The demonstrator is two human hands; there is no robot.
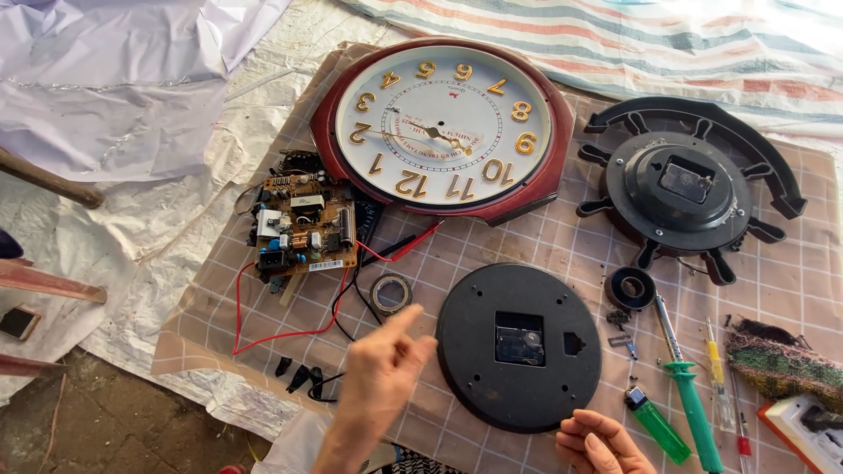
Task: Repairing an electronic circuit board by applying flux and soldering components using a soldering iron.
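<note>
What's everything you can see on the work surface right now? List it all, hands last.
wall clock: 1, dark red rim, white face, top centre
black round back plate: 1, black, centre front
wheel-shaped clock back: 1, black, upper right
circuit board: 1, brown, left, red and black wires attached
tape roll: 1, black, beside the board
second tape roll: 1, black, right of the plate
lighter: 1, green, lower right
screwdriver: 1, green handle, lower right
checked mat: 1, tan, under everything
left hand: raised, open, holds nothing
right hand: fingers curled at the plate's lower edge
</note>
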